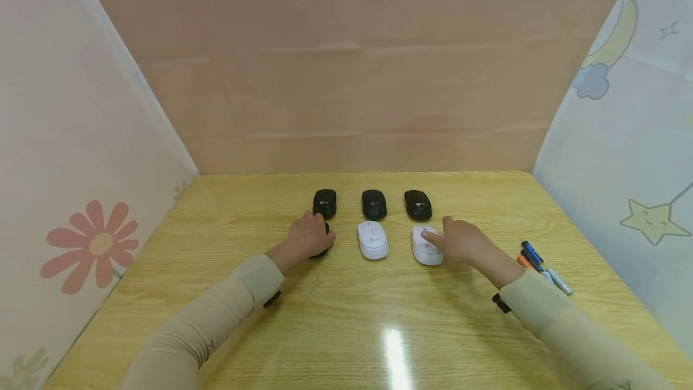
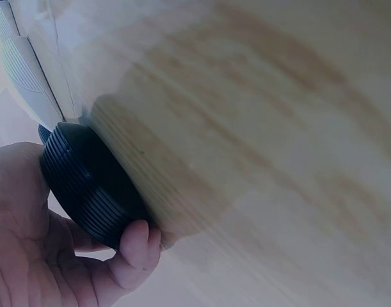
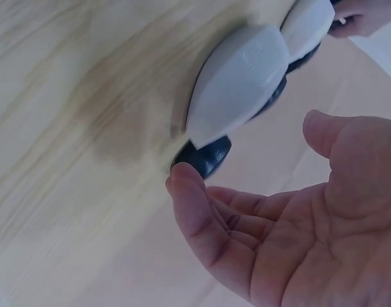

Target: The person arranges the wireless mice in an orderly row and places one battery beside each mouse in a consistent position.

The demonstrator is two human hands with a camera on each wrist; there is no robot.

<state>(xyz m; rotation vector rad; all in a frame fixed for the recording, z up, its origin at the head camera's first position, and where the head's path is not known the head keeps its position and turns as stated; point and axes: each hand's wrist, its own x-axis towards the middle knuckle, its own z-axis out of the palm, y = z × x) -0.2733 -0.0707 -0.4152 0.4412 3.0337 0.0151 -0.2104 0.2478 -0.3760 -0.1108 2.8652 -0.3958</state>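
Black mouse (image 2: 93,182) in left fingers (image 2: 135,246); right fingers (image 3: 205,224) loosely bent.

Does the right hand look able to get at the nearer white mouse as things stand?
Probably yes: the right hand is right beside the nearer white mouse, and nothing appears to stand between them.

The head view is bright, with a white streak of glare (image 1: 396,355) on the near surface (image 1: 319,342) and soft shadows beneath the sleeves (image 1: 216,315); both wrist views look dimmer, hazy, wood grain (image 2: 246,128) blurred.
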